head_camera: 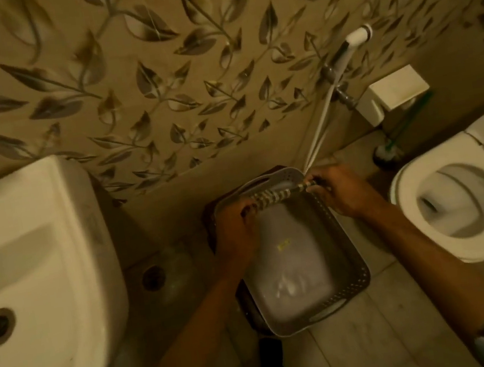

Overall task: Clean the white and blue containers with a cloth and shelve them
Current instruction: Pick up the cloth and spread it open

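Cloth [280, 196], striped & twisted, stretched btw both hands: L hand [236, 230] fingers curled round one end, R hand [339, 189] grips other end, over white perforated basket [358, 279] on floor [366, 349] btw sink [27, 260] & toilet [460, 199].

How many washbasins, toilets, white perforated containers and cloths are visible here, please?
Washbasin: 1
Toilet: 1
White perforated container: 1
Cloth: 1
Total: 4
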Motion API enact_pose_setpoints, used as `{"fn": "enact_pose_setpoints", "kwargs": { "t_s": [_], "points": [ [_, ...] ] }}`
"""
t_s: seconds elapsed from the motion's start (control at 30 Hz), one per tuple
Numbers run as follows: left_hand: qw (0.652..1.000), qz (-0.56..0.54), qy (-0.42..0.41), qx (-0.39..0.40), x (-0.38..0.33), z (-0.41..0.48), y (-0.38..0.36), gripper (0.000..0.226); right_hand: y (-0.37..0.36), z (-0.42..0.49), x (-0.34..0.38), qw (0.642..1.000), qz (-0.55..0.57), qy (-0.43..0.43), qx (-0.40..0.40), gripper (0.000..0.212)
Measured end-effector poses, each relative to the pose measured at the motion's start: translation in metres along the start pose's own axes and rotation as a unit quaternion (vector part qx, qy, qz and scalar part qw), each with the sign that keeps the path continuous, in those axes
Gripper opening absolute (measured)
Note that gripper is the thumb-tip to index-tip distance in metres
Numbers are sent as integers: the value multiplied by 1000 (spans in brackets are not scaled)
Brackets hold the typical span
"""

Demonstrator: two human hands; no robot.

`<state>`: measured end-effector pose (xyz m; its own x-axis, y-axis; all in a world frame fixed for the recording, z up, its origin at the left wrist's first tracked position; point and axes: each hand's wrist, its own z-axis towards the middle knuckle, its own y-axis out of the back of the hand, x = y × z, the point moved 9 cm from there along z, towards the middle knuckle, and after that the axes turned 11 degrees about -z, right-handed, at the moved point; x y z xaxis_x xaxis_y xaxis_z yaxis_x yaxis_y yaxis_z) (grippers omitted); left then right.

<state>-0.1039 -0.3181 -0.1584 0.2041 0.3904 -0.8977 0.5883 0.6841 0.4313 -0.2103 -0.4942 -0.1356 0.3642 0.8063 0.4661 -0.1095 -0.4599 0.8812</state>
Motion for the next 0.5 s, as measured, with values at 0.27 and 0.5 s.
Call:
{"fn": "enact_pose_setpoints", "kwargs": {
  "t_s": [0.27, 0.5],
  "points": [
    [960, 93, 164, 207, 140, -97, -106, 34, -122, -88, -45, 978, -15, -109, 177, 13],
    [903, 201, 255, 281, 191, -133, -139, 45, -173, -119, -63, 942, -70, -196, 262, 20]
  ]
}}
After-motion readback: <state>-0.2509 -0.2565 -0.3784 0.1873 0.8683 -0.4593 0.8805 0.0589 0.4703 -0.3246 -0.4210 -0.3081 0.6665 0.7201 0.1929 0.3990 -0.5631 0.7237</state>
